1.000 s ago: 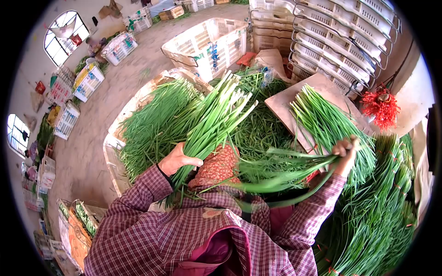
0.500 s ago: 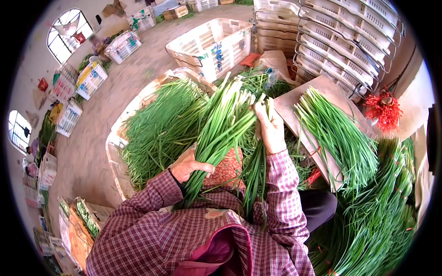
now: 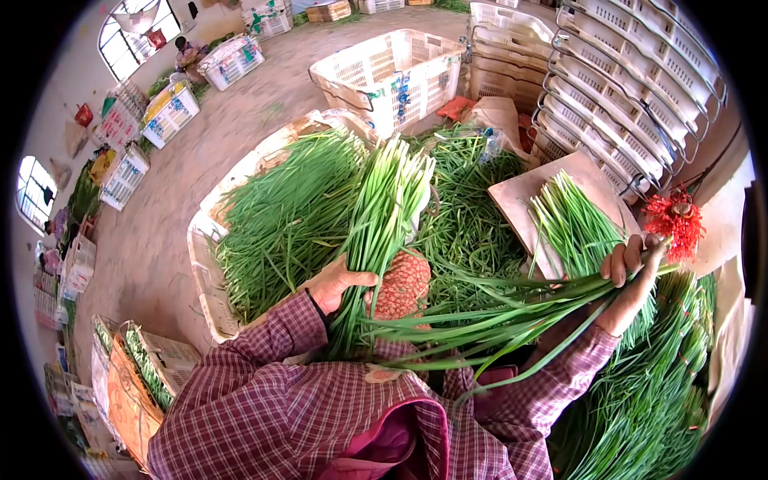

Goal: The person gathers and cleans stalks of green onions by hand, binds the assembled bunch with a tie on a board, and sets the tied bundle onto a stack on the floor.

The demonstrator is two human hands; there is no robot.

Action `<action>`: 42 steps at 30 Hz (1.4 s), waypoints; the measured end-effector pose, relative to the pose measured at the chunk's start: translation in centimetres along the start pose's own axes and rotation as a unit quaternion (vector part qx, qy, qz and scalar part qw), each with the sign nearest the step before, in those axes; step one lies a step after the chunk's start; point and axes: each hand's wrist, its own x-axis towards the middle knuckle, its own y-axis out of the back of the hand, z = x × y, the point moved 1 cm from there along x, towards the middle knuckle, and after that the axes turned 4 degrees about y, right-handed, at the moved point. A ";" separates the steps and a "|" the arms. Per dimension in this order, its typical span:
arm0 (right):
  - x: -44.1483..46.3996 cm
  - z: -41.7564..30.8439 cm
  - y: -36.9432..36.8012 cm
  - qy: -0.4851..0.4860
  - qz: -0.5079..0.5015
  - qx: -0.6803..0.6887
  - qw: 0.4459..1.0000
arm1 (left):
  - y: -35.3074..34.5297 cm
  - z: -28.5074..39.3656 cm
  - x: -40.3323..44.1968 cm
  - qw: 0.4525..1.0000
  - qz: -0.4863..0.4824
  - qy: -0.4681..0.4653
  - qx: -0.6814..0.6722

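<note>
Our left hand (image 3: 338,286) clasps the green bunch (image 3: 378,220), thumb across its front; our right hand (image 3: 636,270) clenches loose stalks (image 3: 512,308), apparently between curled fingers and palm.

Counted one left hand (image 3: 332,284), one right hand (image 3: 636,276), two held bunches of green stalks (image 3: 382,200), one board (image 3: 516,196), one red cluster (image 3: 674,224). Also noted two crate stacks (image 3: 632,88), two arched windows (image 3: 34,188).

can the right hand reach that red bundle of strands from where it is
Probably yes: the right hand looks close to the red bundle, with nothing visibly between them. Its grip is taken up by green leaves, though, so it would likely need freeing first.
</note>
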 end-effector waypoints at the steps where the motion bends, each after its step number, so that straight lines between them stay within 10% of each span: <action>1: 0.1 -0.2 0.3 0.005 -0.006 -0.164 0.986 | 0.0 0.1 0.0 1.000 0.003 0.011 0.004; 9: -6.6 10.4 -6.6 -0.157 -0.242 -0.321 0.902 | -1.8 1.2 -0.7 0.999 -0.028 0.007 0.020; 16: -9.1 14.0 -8.1 0.008 -0.274 -0.400 0.875 | -2.1 1.5 -0.5 0.998 -0.033 -0.002 0.054; 18: -8.7 12.4 -7.9 -0.122 -0.263 -0.388 0.875 | -1.8 1.6 -0.4 0.998 -0.040 0.003 0.055; 26: -2.2 10.6 -0.6 0.190 -0.172 -0.571 0.780 | -1.1 2.5 -1.6 0.998 -0.050 0.034 0.016; 29: 0.3 9.9 3.7 0.133 -0.097 -0.634 0.756 | 0.7 1.6 -1.4 0.998 -0.045 0.036 0.031; 38: -6.5 10.4 -5.7 0.148 -0.312 -0.469 0.813 | -1.6 2.0 -0.8 0.995 -0.013 -0.015 0.099; 42: -9.2 10.5 -9.4 0.079 -0.374 -0.533 0.754 | -3.3 2.9 -1.2 0.995 -0.006 -0.016 0.100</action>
